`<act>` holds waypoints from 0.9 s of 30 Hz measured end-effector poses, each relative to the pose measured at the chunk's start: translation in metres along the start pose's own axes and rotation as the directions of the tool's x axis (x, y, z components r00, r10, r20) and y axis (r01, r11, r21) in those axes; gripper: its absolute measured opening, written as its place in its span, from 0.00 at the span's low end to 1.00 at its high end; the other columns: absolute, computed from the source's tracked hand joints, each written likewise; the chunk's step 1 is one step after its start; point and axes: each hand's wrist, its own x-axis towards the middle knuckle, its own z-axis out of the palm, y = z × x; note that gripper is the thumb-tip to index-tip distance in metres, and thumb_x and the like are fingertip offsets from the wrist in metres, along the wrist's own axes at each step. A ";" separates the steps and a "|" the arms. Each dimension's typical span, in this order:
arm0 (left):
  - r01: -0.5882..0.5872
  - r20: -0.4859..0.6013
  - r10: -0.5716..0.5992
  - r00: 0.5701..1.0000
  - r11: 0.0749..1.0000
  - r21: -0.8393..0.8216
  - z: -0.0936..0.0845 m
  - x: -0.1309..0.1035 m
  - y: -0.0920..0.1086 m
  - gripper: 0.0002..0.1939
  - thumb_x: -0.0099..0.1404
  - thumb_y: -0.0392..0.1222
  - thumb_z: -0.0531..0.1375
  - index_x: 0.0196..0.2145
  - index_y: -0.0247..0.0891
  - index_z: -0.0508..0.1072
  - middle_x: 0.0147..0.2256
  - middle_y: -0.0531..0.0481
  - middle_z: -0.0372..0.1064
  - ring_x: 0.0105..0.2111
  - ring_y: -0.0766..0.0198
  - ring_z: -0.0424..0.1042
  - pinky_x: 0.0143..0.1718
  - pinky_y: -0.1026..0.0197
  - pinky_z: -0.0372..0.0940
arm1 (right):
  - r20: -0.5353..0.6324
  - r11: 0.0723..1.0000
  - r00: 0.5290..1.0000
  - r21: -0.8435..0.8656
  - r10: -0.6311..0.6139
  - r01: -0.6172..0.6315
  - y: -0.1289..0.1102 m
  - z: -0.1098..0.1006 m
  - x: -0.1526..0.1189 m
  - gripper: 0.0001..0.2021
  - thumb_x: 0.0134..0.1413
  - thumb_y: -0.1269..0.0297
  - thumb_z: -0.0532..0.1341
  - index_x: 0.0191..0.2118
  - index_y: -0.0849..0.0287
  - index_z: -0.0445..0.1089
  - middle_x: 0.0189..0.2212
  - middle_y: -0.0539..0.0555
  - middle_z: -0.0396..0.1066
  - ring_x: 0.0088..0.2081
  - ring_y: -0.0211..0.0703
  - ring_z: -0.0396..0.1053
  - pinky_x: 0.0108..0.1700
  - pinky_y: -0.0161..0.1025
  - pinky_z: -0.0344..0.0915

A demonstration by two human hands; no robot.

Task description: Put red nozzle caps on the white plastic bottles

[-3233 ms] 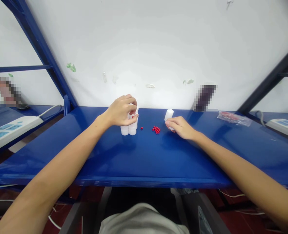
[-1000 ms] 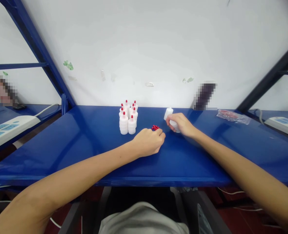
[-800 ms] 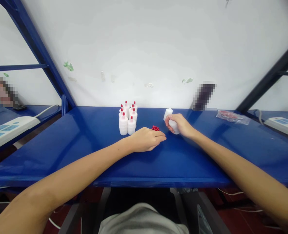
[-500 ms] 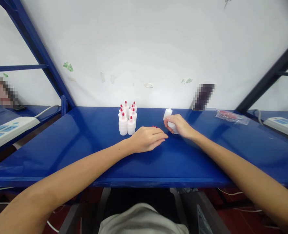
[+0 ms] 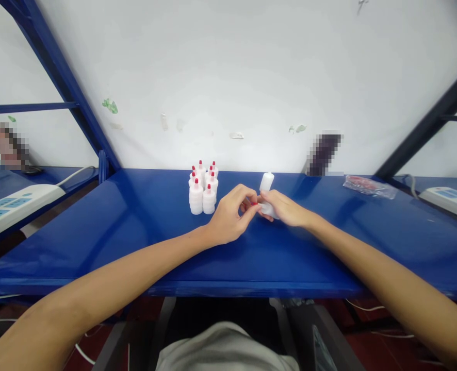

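Note:
Near the middle of the blue table, my left hand (image 5: 234, 214) pinches a small red cap (image 5: 254, 204) at the tip of a white bottle. My right hand (image 5: 284, 207) is closed around that white bottle (image 5: 269, 209), which lies tilted with its tip toward my left hand. Just behind my right hand, another white bottle (image 5: 267, 182) rests on the table with no red cap visible. To the left of my left hand, several white bottles with red tips (image 5: 202, 190) stand upright in a tight group.
The blue table (image 5: 135, 226) meets a white wall. A clear plastic bag with red items (image 5: 369, 186) lies at the right rear. Power strips (image 5: 19, 205) are at both sides, beside blue frame posts.
My left hand has risen from the table, its fingers now pinched on the red cap. My right hand has turned the bottle's tip toward it.

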 end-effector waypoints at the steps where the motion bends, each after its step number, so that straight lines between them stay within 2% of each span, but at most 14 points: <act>1: -0.029 0.012 0.029 1.000 1.000 -0.002 0.000 0.000 0.001 0.04 0.70 0.39 0.57 0.37 0.38 0.64 0.35 0.51 0.65 0.31 0.68 0.66 0.32 0.64 0.67 | 0.005 1.000 1.000 0.002 -0.011 0.011 -0.001 0.001 0.000 0.34 0.67 0.39 0.42 0.21 0.59 0.63 0.15 0.48 0.61 0.19 0.36 0.59 0.27 0.36 0.57; 5: -0.094 0.058 0.096 0.994 0.995 -0.026 0.002 -0.002 0.000 0.04 0.69 0.35 0.57 0.36 0.39 0.64 0.35 0.51 0.63 0.32 0.68 0.64 0.32 0.64 0.65 | 0.056 0.998 0.998 0.044 -0.039 0.036 -0.004 0.001 -0.002 0.28 0.65 0.42 0.50 0.24 0.60 0.66 0.17 0.47 0.60 0.21 0.35 0.58 0.27 0.36 0.55; 9: -0.091 0.047 0.093 0.995 0.995 -0.046 0.003 -0.003 -0.004 0.06 0.68 0.33 0.57 0.35 0.39 0.62 0.34 0.52 0.62 0.31 0.69 0.63 0.32 0.64 0.63 | 0.099 0.999 0.994 0.025 -0.048 0.046 -0.007 -0.001 -0.003 0.22 0.64 0.48 0.57 0.30 0.62 0.71 0.18 0.46 0.59 0.21 0.35 0.57 0.27 0.35 0.54; 17: -0.184 0.019 0.184 0.983 0.983 0.014 -0.001 -0.001 -0.004 0.08 0.69 0.32 0.56 0.32 0.39 0.59 0.34 0.51 0.63 0.34 0.66 0.64 0.34 0.61 0.62 | 0.089 0.997 0.994 0.041 -0.063 0.059 -0.005 0.001 -0.003 0.23 0.65 0.49 0.56 0.23 0.60 0.63 0.18 0.46 0.58 0.22 0.35 0.57 0.27 0.35 0.54; 27: -0.197 0.056 0.196 0.979 0.980 0.002 -0.002 0.000 -0.002 0.13 0.69 0.32 0.56 0.29 0.39 0.55 0.35 0.50 0.64 0.35 0.66 0.65 0.36 0.61 0.62 | 0.096 0.996 0.993 0.063 -0.069 0.064 -0.002 0.001 -0.004 0.21 0.65 0.49 0.57 0.27 0.62 0.67 0.20 0.47 0.58 0.23 0.35 0.57 0.27 0.35 0.55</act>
